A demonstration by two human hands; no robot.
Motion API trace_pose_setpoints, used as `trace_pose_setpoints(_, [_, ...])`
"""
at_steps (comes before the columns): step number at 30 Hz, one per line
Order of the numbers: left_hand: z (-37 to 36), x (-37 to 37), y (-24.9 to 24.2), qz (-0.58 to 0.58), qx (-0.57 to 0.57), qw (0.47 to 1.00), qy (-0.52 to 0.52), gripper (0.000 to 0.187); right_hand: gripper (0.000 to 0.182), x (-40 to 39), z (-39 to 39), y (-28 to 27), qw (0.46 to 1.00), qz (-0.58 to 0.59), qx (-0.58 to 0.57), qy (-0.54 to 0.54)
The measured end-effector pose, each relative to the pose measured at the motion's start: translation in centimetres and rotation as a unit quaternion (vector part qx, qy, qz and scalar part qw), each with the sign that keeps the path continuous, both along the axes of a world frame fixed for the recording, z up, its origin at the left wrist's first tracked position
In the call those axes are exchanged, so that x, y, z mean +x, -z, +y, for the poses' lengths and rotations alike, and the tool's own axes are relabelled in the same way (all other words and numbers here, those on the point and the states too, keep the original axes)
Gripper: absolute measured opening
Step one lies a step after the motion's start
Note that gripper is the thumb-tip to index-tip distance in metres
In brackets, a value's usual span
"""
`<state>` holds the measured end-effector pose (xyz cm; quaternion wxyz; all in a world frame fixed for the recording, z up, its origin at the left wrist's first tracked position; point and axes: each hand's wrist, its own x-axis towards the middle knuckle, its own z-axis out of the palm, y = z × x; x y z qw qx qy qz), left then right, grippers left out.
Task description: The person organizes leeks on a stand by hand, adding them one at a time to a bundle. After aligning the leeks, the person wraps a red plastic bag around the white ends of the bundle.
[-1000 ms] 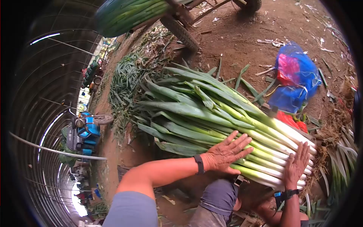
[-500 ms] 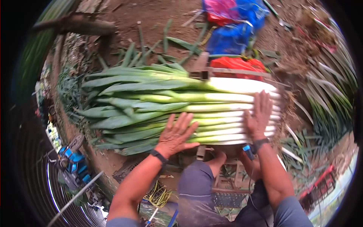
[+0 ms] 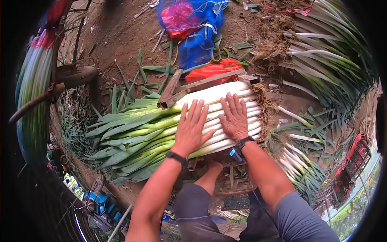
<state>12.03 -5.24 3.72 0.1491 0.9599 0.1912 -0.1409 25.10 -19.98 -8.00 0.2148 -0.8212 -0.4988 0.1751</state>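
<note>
A thick row of leeks (image 3: 161,127) lies side by side in front of me, green leaves to the left, white stems and hairy roots to the right. My left hand (image 3: 191,131) rests flat on the stems where green turns to white, fingers stretched out. Nearer the root end, my right hand (image 3: 234,119) lies flat on the white stems, fingers also extended. Neither hand is wrapped round anything. A metal and wood frame (image 3: 213,79) borders the leeks along their far side. What supports them underneath is mostly hidden.
Beyond the frame lie a red plastic bag (image 3: 213,71) and a blue mesh bag (image 3: 197,46) on the soil. A large heap of leeks (image 3: 330,56) is at the right, with a smaller bunch (image 3: 296,163) below it. Tied leeks (image 3: 34,92) stand at the far left.
The camera view has turned, so the leeks now slant up to the right. My left hand has shifted toward the white stems, closer to my right hand. Both stay flat on the leeks.
</note>
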Motion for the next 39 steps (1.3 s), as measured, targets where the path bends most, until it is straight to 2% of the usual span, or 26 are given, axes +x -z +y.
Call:
trace_pose_setpoints(4, [0.9,0.8,3.7,0.0,-0.005,1.0,-0.004,0.1,0.06,0.2,0.1,-0.7,1.0,0.002,-0.029,-0.006])
trace_pose_setpoints(5, [1.0,0.5,4.0,0.014,-0.004,1.0,0.001,0.106,0.059,0.3,0.1,-1.1,0.999,0.002,-0.039,-0.01])
trace_pose_setpoints(7, [1.3,0.3,4.1,0.032,-0.029,0.999,0.006,0.107,0.058,0.1,0.4,-1.3,0.999,-0.004,-0.043,-0.002])
trace_pose_setpoints(10, [1.8,0.7,3.6,0.013,-0.049,0.999,0.021,0.115,0.057,0.3,0.7,-1.7,0.999,0.01,-0.04,0.004])
trace_pose_setpoints(23, [1.5,0.0,5.5,-0.003,-0.054,0.998,-0.01,0.113,0.059,0.1,0.6,-0.7,0.999,-0.002,-0.047,-0.001])
trace_pose_setpoints(27, [1.4,0.6,4.5,0.009,-0.064,0.998,-0.023,0.111,0.059,0.6,0.8,-2.1,0.998,0.042,-0.038,0.003])
trace_pose_setpoints(30, [1.4,0.3,4.7,0.007,-0.061,0.998,-0.019,0.115,0.06,2.8,1.0,-5.1,0.99,0.137,-0.018,-0.006])
trace_pose_setpoints(31, [1.5,0.3,4.6,0.007,-0.059,0.998,-0.02,0.115,0.058,4.0,0.6,-6.2,0.974,0.224,0.031,0.026])
trace_pose_setpoints(32, [1.5,0.3,4.6,0.016,-0.063,0.998,-0.021,0.114,0.056,5.3,0.0,-8.2,0.944,0.304,0.046,0.122])
trace_pose_setpoints(34, [1.4,0.2,4.7,0.031,-0.069,0.997,-0.025,0.114,0.048,10.0,-2.3,-8.9,0.974,0.109,0.123,0.154])
trace_pose_setpoints(36, [1.4,0.1,4.8,0.032,-0.067,0.997,-0.018,0.114,0.046,13.6,-5.0,-7.2,0.923,0.163,0.093,0.337])
trace_pose_setpoints(38, [1.5,0.2,4.9,0.031,-0.066,0.997,-0.018,0.115,0.046,16.8,-8.6,-1.8,0.862,0.313,-0.046,0.396])
trace_pose_setpoints(39, [1.5,0.1,4.8,0.026,-0.065,0.997,-0.017,0.115,0.051,17.5,-11.1,3.6,0.813,0.441,-0.084,0.371])
